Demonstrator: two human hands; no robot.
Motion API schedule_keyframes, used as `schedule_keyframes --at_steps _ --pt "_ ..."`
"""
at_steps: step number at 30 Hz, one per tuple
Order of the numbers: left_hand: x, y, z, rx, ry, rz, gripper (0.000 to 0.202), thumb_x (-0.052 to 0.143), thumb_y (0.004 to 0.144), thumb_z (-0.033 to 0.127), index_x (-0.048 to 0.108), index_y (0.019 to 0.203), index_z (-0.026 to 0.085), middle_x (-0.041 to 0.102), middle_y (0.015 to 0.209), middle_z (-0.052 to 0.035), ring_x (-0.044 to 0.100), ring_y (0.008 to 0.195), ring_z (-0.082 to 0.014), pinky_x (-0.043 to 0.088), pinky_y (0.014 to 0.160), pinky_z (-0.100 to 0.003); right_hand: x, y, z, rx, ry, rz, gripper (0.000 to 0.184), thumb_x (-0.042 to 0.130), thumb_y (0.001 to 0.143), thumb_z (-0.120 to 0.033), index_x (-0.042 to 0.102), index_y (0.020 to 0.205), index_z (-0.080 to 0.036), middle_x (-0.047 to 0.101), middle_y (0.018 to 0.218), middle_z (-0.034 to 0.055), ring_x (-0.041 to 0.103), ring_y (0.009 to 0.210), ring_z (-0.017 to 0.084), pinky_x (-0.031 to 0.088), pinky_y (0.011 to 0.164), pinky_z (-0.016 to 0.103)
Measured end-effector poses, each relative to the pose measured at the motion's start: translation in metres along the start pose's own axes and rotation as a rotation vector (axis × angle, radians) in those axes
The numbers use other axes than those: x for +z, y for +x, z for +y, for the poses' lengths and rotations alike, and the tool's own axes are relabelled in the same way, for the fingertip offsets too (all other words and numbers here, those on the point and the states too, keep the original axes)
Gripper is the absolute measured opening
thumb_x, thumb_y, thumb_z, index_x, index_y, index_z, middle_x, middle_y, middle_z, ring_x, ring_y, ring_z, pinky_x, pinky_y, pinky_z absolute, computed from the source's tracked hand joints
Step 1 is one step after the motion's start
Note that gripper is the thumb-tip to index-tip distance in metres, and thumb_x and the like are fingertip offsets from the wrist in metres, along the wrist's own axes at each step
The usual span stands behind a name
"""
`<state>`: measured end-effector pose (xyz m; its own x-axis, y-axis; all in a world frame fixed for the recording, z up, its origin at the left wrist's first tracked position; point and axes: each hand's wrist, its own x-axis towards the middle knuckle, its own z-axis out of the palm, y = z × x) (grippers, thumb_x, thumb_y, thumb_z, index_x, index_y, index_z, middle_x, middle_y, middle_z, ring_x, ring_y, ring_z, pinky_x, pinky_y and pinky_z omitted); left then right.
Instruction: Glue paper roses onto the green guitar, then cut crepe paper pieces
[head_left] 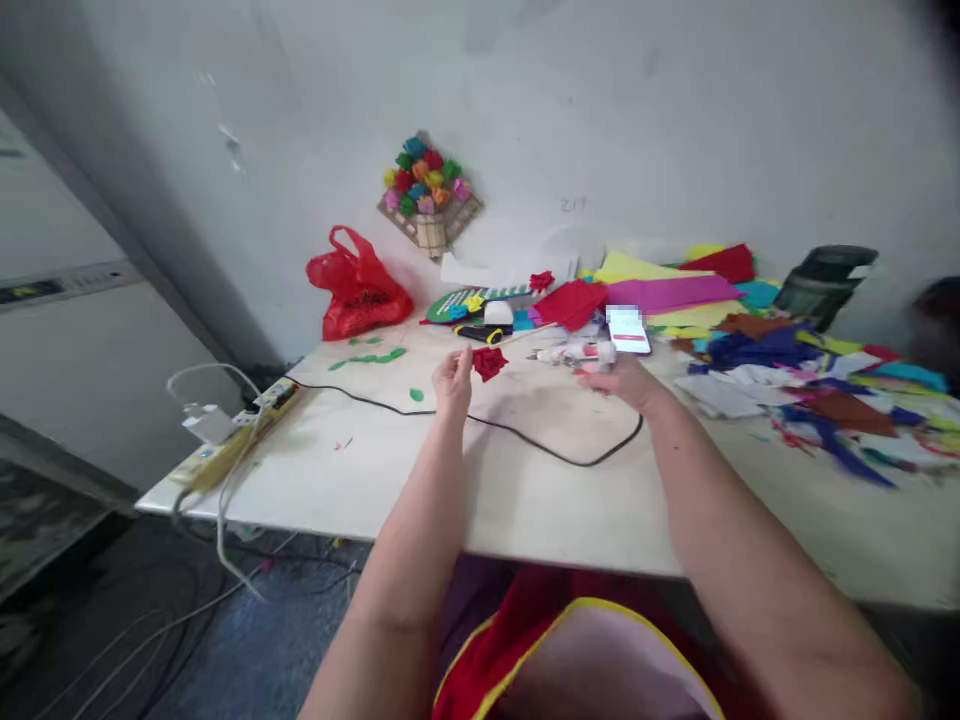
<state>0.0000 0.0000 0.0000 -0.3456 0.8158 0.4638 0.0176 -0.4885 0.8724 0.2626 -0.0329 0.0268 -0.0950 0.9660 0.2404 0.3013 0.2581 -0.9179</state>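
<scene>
Fingers pinched together, my left hand [452, 382] holds a red paper flower [490, 363] just above the table; its exact grip point is hidden. A thin pale stick [525, 335] shows behind the flower, and I cannot tell whether it joins it. My right hand [626, 382] is wrapped round a white glue gun [574, 352], whose nozzle points left toward the flower, a short gap away. From the glue gun a black cord [555, 455] loops left across the table.
A power strip [232, 430] with plugs lies at the left edge. Green paper leaves [386, 357], a red plastic bag [360, 290], a yellow-black cutter [478, 333] and a phone [628, 330] lie around. Paper scraps [825, 390] and a dark bottle [821, 285] are on the right. A flower decoration [429, 190] leans on the wall.
</scene>
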Motion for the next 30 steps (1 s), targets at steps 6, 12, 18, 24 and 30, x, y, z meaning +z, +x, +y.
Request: schedule_keyframes --at_steps 6,12,18,24,30 --pt "-0.001 0.000 0.000 0.039 0.052 -0.038 0.035 0.056 0.074 0.050 0.062 0.070 0.015 0.054 0.057 0.0021 0.050 0.059 -0.0095 0.039 0.063 -0.022 0.016 0.000 -0.011 -0.087 0.207 -0.054 0.027 0.071 0.054 -0.027 0.064 0.075 -0.013 0.061 0.063 0.0011 0.043 0.043 0.007 0.032 0.038 0.022" --pt "-0.002 -0.006 0.009 0.044 0.166 -0.095 0.036 0.055 0.074 0.051 0.062 0.068 0.015 0.052 0.055 0.0018 0.050 0.060 -0.0111 0.038 0.060 -0.022 0.025 -0.003 -0.020 -0.101 0.192 -0.067 0.027 0.070 0.056 -0.026 0.065 0.077 -0.012 0.063 0.067 0.0038 0.047 0.046 0.008 0.033 0.038 0.022" --pt "-0.001 -0.010 0.018 0.033 0.207 -0.117 0.036 0.054 0.075 0.049 0.062 0.067 0.015 0.053 0.056 0.0011 0.050 0.060 -0.0112 0.038 0.061 -0.022 0.027 0.000 -0.016 -0.116 0.147 -0.043 0.028 0.070 0.057 -0.028 0.065 0.079 -0.012 0.062 0.063 0.0031 0.048 0.047 0.010 0.034 0.039 0.022" --pt "0.000 -0.011 0.018 0.026 0.251 -0.125 0.038 0.054 0.074 0.051 0.062 0.063 0.015 0.052 0.054 0.0016 0.049 0.059 -0.0112 0.037 0.060 -0.022 0.030 0.006 -0.008 -0.118 0.122 -0.070 0.031 0.069 0.057 -0.028 0.066 0.084 -0.013 0.064 0.064 0.0034 0.048 0.047 0.011 0.034 0.039 0.023" --pt "0.002 -0.012 0.019 0.004 0.253 -0.135 0.040 0.052 0.073 0.052 0.061 0.064 0.015 0.053 0.055 0.0005 0.050 0.061 -0.0125 0.038 0.062 -0.023 0.033 0.005 -0.009 -0.113 0.077 -0.072 0.021 0.068 0.057 -0.026 0.065 0.073 -0.012 0.059 0.055 0.0015 0.045 0.044 0.010 0.033 0.040 0.024"
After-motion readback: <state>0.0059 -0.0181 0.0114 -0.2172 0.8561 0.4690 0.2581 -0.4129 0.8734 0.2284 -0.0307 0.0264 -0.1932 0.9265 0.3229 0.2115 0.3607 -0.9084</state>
